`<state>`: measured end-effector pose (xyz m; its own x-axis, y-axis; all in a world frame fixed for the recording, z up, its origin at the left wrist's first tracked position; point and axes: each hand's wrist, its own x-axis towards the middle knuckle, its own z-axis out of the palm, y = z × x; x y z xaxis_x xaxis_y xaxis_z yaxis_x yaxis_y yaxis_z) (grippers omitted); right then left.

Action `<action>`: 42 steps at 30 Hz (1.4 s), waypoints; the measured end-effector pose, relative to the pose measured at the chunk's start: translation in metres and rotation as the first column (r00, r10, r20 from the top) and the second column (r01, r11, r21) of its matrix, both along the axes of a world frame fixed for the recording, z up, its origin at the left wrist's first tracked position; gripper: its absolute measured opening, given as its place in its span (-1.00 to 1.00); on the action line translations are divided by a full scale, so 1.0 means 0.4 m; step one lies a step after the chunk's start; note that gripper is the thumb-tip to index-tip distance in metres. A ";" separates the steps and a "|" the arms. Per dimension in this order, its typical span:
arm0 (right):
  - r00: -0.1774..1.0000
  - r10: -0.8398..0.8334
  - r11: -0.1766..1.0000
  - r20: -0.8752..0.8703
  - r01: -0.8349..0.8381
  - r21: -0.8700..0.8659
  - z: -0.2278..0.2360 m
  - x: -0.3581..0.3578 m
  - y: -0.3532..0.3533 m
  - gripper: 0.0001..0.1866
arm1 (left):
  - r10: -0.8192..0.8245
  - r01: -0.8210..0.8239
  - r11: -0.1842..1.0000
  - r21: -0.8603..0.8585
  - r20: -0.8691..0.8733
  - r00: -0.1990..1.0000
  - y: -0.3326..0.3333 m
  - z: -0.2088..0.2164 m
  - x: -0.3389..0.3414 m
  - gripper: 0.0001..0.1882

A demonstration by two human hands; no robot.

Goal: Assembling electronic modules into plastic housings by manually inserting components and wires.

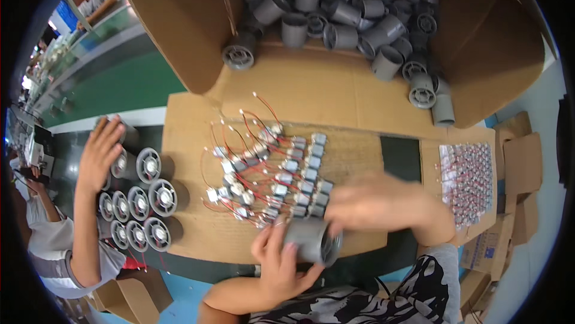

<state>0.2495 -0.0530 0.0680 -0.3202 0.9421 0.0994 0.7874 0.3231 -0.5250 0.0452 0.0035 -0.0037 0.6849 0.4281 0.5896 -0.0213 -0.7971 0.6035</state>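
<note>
My left hand (278, 264) is wrapped round a grey plastic cylindrical housing (308, 239) lying on its side near the cardboard's front edge. The housing's open end faces right. My right hand (374, 204) is smeared by motion just above that end, its fingertips close to the rim; whether it holds anything cannot be made out. Just beyond the housing are rows of small silver motors (305, 186) with red wires, some in neat columns and others in a looser heap on the cardboard sheet (353, 144).
A tipped cardboard box (179, 24) full of grey housings (341, 36) stands at the back. Left are rows of housings (162, 197), with a co-worker's hand (102, 150) on one. More wired motors (467, 183) lie at right, beside empty cartons (521, 156). A green conveyor (132, 84) runs behind left.
</note>
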 end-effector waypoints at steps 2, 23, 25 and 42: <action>0.997 0.007 0.999 0.079 -0.003 -0.054 -0.008 -0.045 -0.039 -0.79 | -0.217 0.194 0.972 -0.136 -0.188 0.958 0.001 0.004 0.000 -0.28; 0.039 -0.426 0.775 -0.904 0.531 -0.343 -0.054 0.016 -0.088 -0.62 | -0.260 0.174 0.936 -0.307 -0.266 0.928 -0.062 -0.024 0.018 -0.30; -0.042 -0.381 0.826 -0.924 0.434 -0.360 -0.060 0.009 -0.095 -0.71 | -0.290 0.201 0.931 -0.306 -0.282 0.914 -0.062 -0.030 0.017 -0.26; 0.919 -0.369 0.899 -0.142 0.391 0.198 -0.006 -0.079 -0.130 -0.72 | 0.132 -0.146 0.946 -0.290 -0.069 0.989 -0.042 -0.041 0.001 -0.06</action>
